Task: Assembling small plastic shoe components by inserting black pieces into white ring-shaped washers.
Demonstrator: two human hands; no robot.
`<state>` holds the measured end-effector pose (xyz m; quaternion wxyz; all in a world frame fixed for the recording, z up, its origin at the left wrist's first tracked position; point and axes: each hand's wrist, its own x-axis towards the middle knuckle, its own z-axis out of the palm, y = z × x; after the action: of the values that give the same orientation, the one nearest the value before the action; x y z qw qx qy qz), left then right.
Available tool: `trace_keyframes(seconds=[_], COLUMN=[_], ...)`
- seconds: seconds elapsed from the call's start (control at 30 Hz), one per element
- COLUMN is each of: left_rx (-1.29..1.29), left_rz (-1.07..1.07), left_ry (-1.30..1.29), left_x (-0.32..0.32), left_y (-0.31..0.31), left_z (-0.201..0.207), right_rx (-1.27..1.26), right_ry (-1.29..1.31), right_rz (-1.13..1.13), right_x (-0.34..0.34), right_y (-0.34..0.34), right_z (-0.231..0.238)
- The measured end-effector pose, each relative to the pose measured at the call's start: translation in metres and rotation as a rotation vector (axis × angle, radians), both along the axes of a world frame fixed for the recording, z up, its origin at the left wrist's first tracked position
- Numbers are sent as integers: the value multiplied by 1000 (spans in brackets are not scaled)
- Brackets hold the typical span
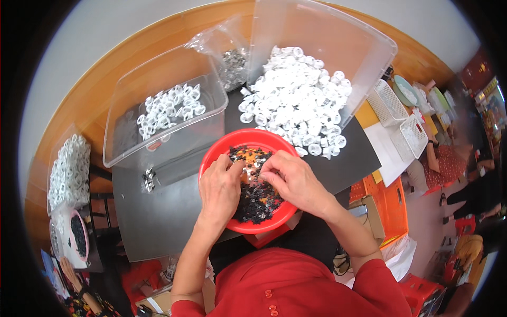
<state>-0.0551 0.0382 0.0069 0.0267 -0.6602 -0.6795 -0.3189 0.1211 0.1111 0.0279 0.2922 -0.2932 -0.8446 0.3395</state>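
Observation:
A red plastic basin (260, 229) stands at the near edge of the dark table (148, 222), close to my body. Many small black parts (256, 208) lie inside it, with some shiny metal bits and orange patches among them. My left hand (219, 187) is over the basin's left side, fingers curled and tips pinched together. From the right, my right hand (296, 179) reaches over the rim with thumb and forefinger pressed together. Whatever either hand pinches is too small and hidden to make out.
Behind the basin spills a heap of white round plastic parts (301, 100) from a clear tub (364, 53). Another clear tub (174, 128) holds fewer white rings. A small pile of metal and black pieces (149, 179) lies left. Another person's hand (68, 270) shows far left; an orange crate (388, 211) stands right.

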Motion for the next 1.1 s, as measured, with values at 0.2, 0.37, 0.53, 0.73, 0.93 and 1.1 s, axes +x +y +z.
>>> trace_keyframes(seconds=[0.2, 0.37, 0.53, 0.73, 0.93, 1.1], left_rx=[-22, -44, -126, -36, -230, -373], left_rz=[-178, -64, -144, -71, -126, -330], left_ry=[194, -28, -600, -1065, -1529, -1794], left_x=[7, 1, 15, 54, 53, 21], left_y=[31, 9, -9, -28, -35, -37], left_z=[-10, 11, 0, 12, 17, -13], right_rx=[108, 16, -198, -352, -213, -163], right_ry=[115, 246, 505, 640, 715, 739], right_rz=[-51, -138, -148, -157, -140, -4], right_x=[32, 15, 15, -2, -6, 3], right_y=[-1, -5, -28, -42, -42, -46], right_z=[-15, -33, -26, -28, -30, -17])
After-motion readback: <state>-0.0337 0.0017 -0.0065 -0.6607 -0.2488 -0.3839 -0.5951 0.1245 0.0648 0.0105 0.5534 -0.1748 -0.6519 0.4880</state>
